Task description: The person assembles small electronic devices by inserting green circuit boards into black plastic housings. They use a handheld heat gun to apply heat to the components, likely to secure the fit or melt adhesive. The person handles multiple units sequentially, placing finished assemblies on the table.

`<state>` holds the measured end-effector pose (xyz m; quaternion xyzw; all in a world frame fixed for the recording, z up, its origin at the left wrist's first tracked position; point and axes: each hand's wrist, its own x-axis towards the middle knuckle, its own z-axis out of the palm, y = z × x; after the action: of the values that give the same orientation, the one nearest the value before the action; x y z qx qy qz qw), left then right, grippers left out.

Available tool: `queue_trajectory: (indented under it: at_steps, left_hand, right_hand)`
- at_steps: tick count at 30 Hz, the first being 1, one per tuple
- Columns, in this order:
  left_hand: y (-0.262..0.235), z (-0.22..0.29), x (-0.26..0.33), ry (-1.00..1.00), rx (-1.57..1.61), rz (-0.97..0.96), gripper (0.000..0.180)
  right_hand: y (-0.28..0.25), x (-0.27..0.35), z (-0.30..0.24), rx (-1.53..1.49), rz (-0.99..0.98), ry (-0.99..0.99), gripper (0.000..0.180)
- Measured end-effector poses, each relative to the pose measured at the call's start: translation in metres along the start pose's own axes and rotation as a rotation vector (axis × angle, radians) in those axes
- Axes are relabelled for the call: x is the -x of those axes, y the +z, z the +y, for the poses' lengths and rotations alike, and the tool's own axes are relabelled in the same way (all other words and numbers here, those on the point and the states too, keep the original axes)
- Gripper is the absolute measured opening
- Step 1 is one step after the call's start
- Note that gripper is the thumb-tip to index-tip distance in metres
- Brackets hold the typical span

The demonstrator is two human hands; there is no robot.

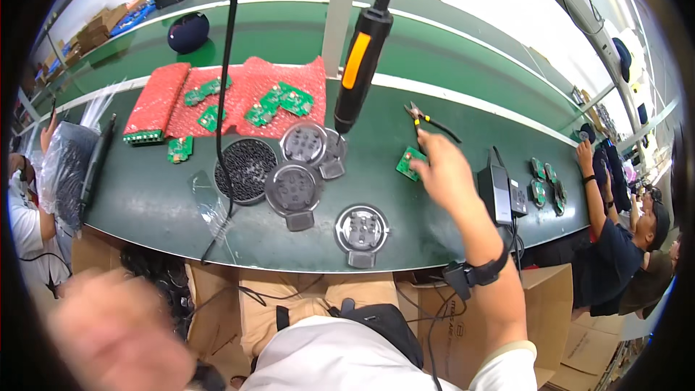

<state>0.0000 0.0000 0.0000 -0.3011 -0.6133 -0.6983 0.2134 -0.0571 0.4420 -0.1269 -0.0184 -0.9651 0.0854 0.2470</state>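
My right hand (pixel 447 174) reaches over the bench with thumb and index finger spread apart. Its index fingertip is at one handle of the yellow-and-black cutting pliers (pixel 424 120), and its thumb is by the edge of a small green circuit board (pixel 407 165). Low at the left, my left hand (pixel 119 333) is smeared by motion, so its fingers cannot be made out. A round clear-and-black plastic cover (pixel 361 228) lies by the front edge. More such covers (pixel 293 187) lie beside a round dish of small black screws (pixel 247 170). A black electric screwdriver (pixel 362 65) hangs above them.
Green boards (pixel 295 100) lie on red bubble wrap (pixel 250 72). A black control box (pixel 499 192) and several board assemblies (pixel 538 192) are at the right. Cardboard boxes (pixel 543 304) stand below the bench edge. Cables hang down. Other people (pixel 622 239) work at both sides.
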Motion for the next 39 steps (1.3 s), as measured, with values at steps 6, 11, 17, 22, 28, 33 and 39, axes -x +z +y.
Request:
queue_trajectory:
  at_steps: [6, 11, 17, 22, 28, 33, 39]
  left_hand:
    - [0.095, -0.128, 0.057, -0.225, -0.432, -0.614, 0.043]
    - [0.109, -0.160, 0.081, -0.111, -0.541, -0.599, 0.057]
    - [0.109, -0.160, 0.089, -0.103, -0.570, -0.547, 0.062]
    - [0.107, -0.163, 0.091, -0.196, -0.568, -0.515, 0.064]
    - [0.107, -0.162, 0.080, -0.086, -0.655, -0.648, 0.061]
    - [0.105, -0.166, 0.064, -0.099, -0.480, -0.542, 0.047]
    - [0.112, -0.147, 0.057, -0.282, -0.352, -0.479, 0.035]
  right_hand:
    - [0.009, -0.015, -0.018, -0.217, -0.347, 0.167, 0.039]
    - [-0.015, 0.037, -0.056, -1.012, -0.385, 0.523, 0.026]
    - [-0.002, 0.077, -0.081, -1.158, -0.326, 0.571, 0.021]
    - [0.005, 0.079, -0.090, -1.024, -0.329, 0.510, 0.018]
    - [-0.009, 0.072, -0.097, -0.577, -0.326, 0.255, 0.030]
    - [-0.014, 0.072, -0.097, -0.635, -0.166, -0.199, 0.043]
    - [-0.008, 0.081, -0.110, -0.779, -0.099, -0.054, 0.037]
